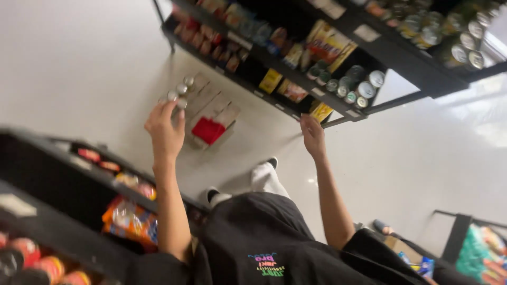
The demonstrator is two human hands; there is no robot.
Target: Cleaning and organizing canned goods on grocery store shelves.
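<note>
My left hand (pixel 165 129) reaches out over a cardboard box (pixel 211 108) on the floor. Its fingertips are at a few silver-topped cans (pixel 181 89) standing at the box's far end; blur hides whether it grips one. My right hand (pixel 313 134) stretches toward the corner of the lowest shelf (pixel 338 113), fingers extended just below a yellow packet (pixel 320 111), with nothing seen in it. My black shirt (pixel 264 237), white trousers and dark shoes (pixel 212 194) fill the lower middle.
A black shelf rack (pixel 296 74) with cans, packets and jars runs across the top. Another dark rack (pixel 63 174) with red cans and an orange bag stands at the left. A red item (pixel 208 129) lies in the box. A green bag (pixel 483 253) sits at the lower right.
</note>
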